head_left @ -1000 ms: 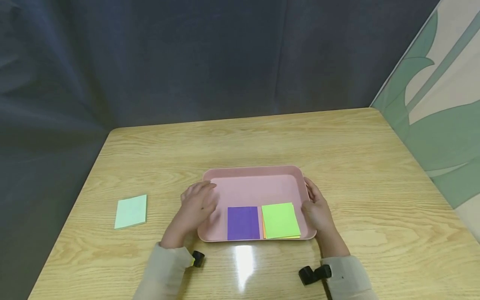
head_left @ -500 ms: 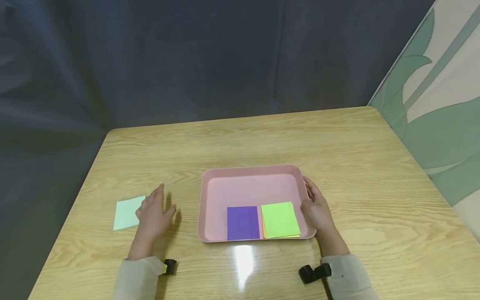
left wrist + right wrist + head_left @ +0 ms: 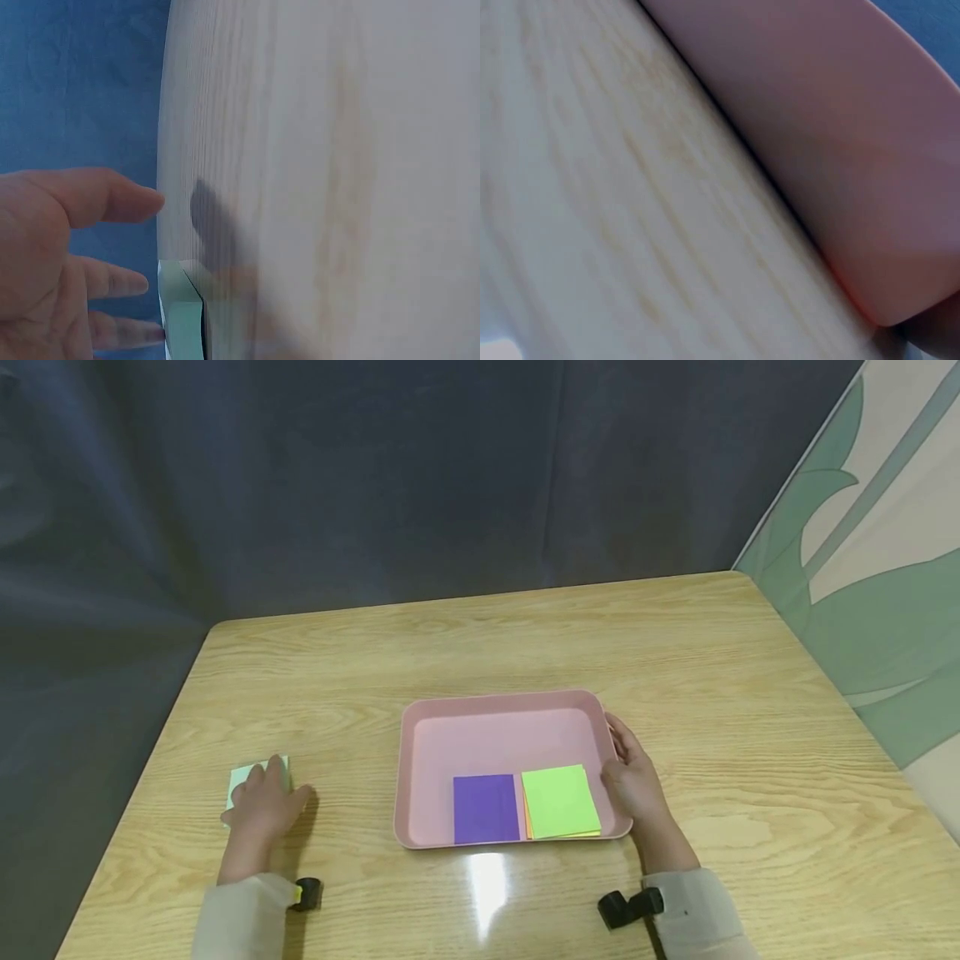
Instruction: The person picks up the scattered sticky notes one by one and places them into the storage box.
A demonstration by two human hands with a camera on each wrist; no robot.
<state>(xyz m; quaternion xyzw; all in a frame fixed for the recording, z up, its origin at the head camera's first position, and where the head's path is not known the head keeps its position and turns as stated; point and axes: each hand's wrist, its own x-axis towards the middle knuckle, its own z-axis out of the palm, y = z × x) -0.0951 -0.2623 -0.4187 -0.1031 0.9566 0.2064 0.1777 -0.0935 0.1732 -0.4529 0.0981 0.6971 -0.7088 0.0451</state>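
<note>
My left hand (image 3: 262,806) is over a pale mint pad of sticky notes (image 3: 238,774) at the left of the table, covering most of it. In the left wrist view its fingers (image 3: 120,330) are spread and fairly straight, close to the pad's edge (image 3: 184,319), with the thumb apart. Whether they touch the pad I cannot tell. My right hand (image 3: 636,785) grips the right rim of a pink tray (image 3: 495,735), thumb over the rim and fingers outside. Inside the tray, along its near side, lie a purple square pad (image 3: 486,808) and a lime-green one (image 3: 561,802).
Orange and yellow edges peek from under the lime-green pad. The wooden table (image 3: 480,643) ends at a dark curtain (image 3: 390,485) behind and to the left. A leaf-patterned panel (image 3: 900,610) borders the right side. Both wrists wear small black cameras.
My left hand has left the tray's left side and moved left to the mint pad. The right hand keeps its place on the tray's rim.
</note>
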